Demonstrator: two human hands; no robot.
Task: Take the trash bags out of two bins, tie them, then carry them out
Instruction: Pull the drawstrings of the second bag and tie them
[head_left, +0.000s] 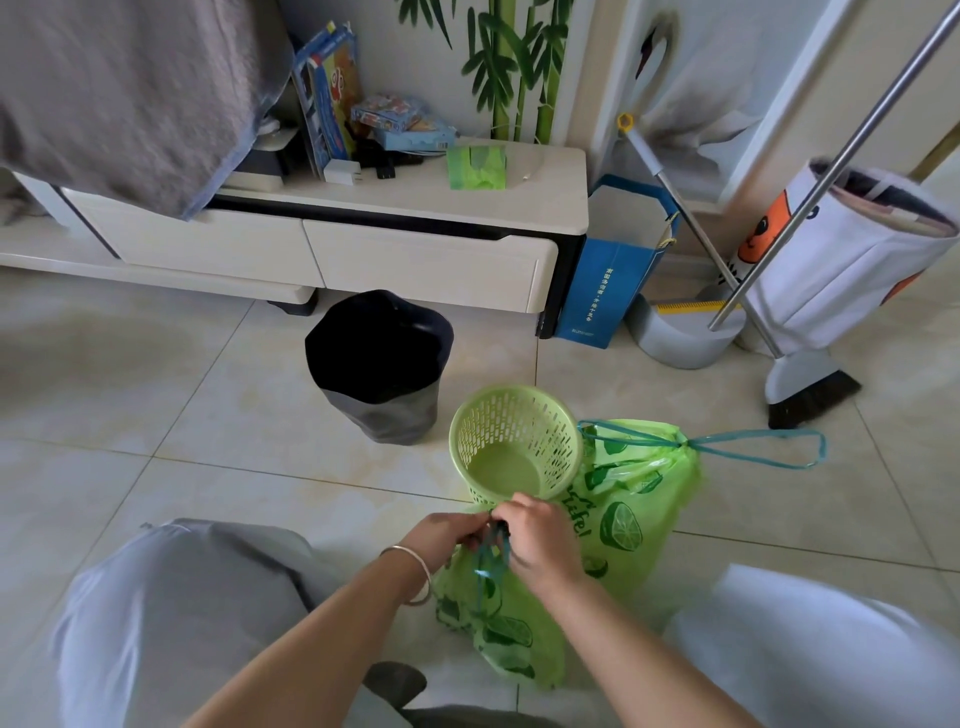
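Fingers (511, 525) of both our hands pinching teal drawstring (488, 558) of near green bag (498, 623), knotting; tied bag (639, 499) parked 1 o'clock, beside emptied green basket (514, 441).

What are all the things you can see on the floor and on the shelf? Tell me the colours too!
Trash bags: two, green, floor by basket.
Basket: one, green, empty, floor.
Bin: one, black liner, before cabinet.
Cabinet: one, cream, at wall.
Tissue pack: one, green, on cabinet.
Paper bag: one, blue, beside cabinet.
Broom: one, grey, right.
Left hand: pinching drawstring.
Right hand: pinching drawstring.
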